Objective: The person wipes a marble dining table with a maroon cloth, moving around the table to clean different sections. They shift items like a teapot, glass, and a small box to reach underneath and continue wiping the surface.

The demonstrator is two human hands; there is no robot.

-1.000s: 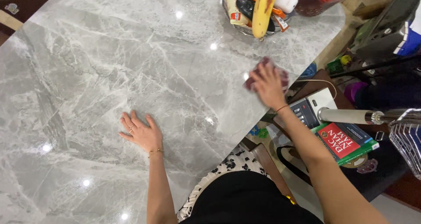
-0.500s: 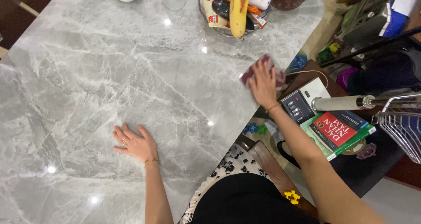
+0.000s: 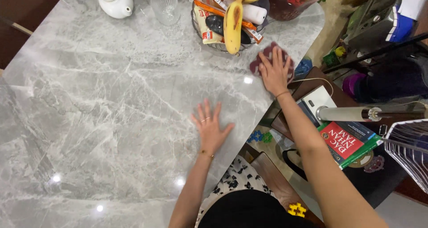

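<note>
My right hand (image 3: 274,72) presses flat on a dark red cloth (image 3: 264,58) near the right edge of the grey marble table (image 3: 111,103), just below a bowl of snacks. My left hand (image 3: 209,127) rests palm down on the bare marble near the table's front edge, fingers spread, holding nothing. Rings and a thin bracelet show on the left hand and wrist.
A bowl (image 3: 232,14) with bananas and packets stands at the back, with a clear glass (image 3: 165,6) and a white teapot (image 3: 115,1) to its left. Right of the table lie a red book (image 3: 345,141), a white device (image 3: 314,104), a metal tube and a wire rack (image 3: 408,152).
My right hand has slid the cloth along the table's right edge toward the bowl. My left hand stays flat on the marble. The view has shifted, bringing the teapot and glass into sight.
</note>
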